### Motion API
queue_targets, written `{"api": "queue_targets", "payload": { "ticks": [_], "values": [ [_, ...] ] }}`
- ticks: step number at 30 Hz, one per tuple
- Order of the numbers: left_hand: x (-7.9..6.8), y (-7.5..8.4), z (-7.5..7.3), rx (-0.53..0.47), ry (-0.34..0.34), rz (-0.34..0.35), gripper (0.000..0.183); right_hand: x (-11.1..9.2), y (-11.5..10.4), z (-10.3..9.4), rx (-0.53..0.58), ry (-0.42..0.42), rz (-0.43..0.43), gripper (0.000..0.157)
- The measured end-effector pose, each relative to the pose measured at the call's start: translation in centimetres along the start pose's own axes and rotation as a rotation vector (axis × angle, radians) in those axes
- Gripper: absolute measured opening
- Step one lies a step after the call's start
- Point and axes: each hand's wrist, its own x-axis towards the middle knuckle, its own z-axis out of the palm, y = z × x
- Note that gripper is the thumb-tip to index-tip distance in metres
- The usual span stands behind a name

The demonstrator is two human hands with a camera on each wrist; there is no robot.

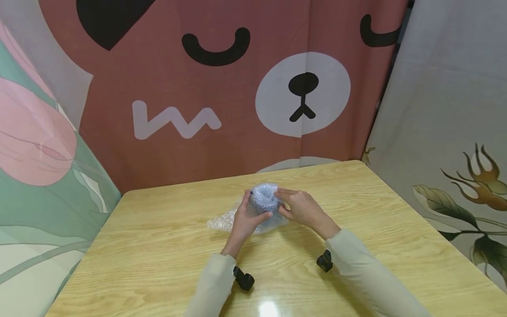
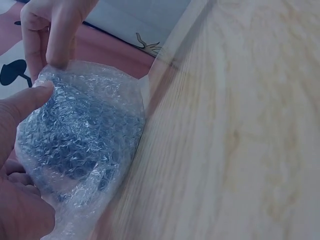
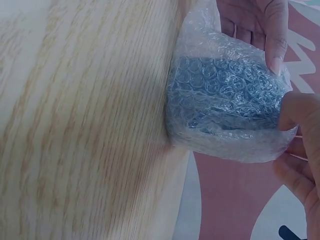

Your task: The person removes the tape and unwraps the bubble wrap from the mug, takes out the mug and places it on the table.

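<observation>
A bundle of clear bubble wrap (image 1: 264, 203) stands on the table, wrapped round something bluish. What lies inside is blurred by the wrap. My left hand (image 1: 244, 222) holds the bundle from its left side, the thumb lying across the near side. On the opposite side my right hand (image 1: 304, 208) pinches the upper edge of the bubble wrap between thumb and fingers. Seen from the left wrist, the bubble wrap (image 2: 85, 132) fits closely round the blue thing. A loose end of wrap trails to the left over the tabletop.
The light wooden table (image 1: 158, 246) reaches back to a hanging cloth (image 1: 222, 154) printed with a bear's face. Patterned cloths also hang at the left and right. Each wrist carries a small black camera (image 1: 244, 280).
</observation>
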Motion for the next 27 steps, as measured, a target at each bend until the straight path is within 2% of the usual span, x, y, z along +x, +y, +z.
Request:
{"api": "queue_targets", "payload": {
  "ticks": [8, 17, 27],
  "values": [
    [0.2, -0.3, 0.2, 0.014, 0.011, -0.002, 0.099, 0.0, 0.0, 0.3, -0.006, 0.041, -0.042, 0.032],
    [0.1, -0.1, 0.3, -0.002, 0.026, 0.005, 0.097, 0.0, 0.0, 0.6, 0.030, 0.115, -0.049, 0.026],
    [0.0, 0.3, 0.3, -0.015, 0.019, -0.017, 0.098, -0.4, 0.2, 1.3, 0.170, 0.229, 0.038, 0.024]
  ]
}}
